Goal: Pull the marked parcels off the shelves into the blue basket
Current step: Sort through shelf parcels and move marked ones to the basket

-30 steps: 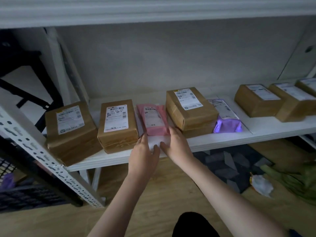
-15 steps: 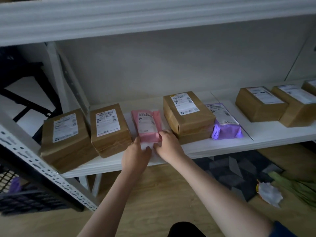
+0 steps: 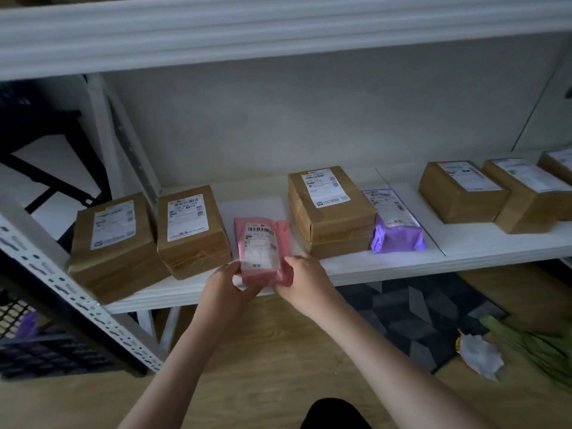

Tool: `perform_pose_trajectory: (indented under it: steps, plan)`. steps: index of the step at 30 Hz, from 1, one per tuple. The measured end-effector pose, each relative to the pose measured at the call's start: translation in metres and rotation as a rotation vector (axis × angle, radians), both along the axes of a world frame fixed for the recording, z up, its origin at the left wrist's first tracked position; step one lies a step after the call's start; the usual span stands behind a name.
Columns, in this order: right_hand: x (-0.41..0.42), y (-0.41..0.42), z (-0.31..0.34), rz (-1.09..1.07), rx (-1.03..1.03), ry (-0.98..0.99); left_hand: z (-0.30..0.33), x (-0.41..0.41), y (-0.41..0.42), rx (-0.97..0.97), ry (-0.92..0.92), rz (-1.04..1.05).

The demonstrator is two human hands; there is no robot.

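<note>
Lower shelf (image 3: 356,267) of a white rack, seen from above, left to right. At the shelf's left end, a brown box (image 3: 114,243) overhangs the front edge beside the perforated upright (image 3: 62,286); behind that upright, at floor level, part of a dark basket (image 3: 46,351) shows, its colour unclear; a second brown box (image 3: 193,232) sits just right of the first. At the front edge, mid-shelf, the pink parcel (image 3: 261,252) with its white label facing up is tilted, its near end past the edge; the left hand (image 3: 227,287) grips its lower left corner, fingers curled under it; the right hand (image 3: 305,278) grips its lower right corner likewise. Next, two stacked brown boxes (image 3: 331,212); touching them, a purple parcel (image 3: 396,227); well apart, toward the shelf's right end, three further brown boxes (image 3: 461,191). On the wooden floor below, right: a dark patterned mat (image 3: 418,317), crumpled white paper (image 3: 479,354).
</note>
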State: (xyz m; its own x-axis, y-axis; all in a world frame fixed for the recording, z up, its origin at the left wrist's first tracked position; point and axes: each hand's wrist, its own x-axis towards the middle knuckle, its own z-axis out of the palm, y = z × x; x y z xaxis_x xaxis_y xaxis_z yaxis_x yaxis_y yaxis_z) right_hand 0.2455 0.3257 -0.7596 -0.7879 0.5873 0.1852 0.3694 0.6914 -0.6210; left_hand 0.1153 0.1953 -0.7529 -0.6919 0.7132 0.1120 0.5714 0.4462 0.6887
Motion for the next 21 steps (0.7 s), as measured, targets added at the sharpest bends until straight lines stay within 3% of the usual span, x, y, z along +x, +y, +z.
perform_pose_trajectory:
  steps: [14, 21]
  plan:
    - [-0.005, -0.006, -0.007, -0.092, 0.028, 0.081, -0.001, -0.002, 0.001, 0.029, 0.185, -0.032]
    - [0.008, -0.016, -0.003, -0.142, 0.191, 0.305, 0.007, 0.011, -0.008, 0.209, 0.282, -0.055]
